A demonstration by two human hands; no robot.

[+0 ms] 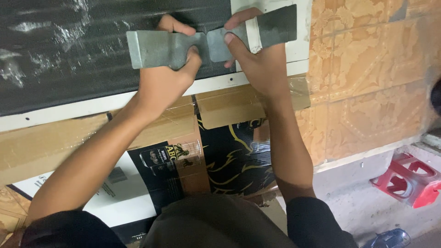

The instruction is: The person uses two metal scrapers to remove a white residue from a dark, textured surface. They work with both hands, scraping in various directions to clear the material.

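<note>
A flat grey metal plate, narrowed at its middle, is held in front of a dark finned coil panel set in a white frame. My left hand grips the plate's left half, thumb over its lower edge. My right hand grips the darker right half, index finger pressed near the narrow middle. Both forearms reach up from the bottom of the view.
Flattened cardboard boxes taped together lie under my arms. Orange patterned tiles cover the right side. A red plastic stool lies at the lower right on a grey floor, with a blue object near the bottom edge.
</note>
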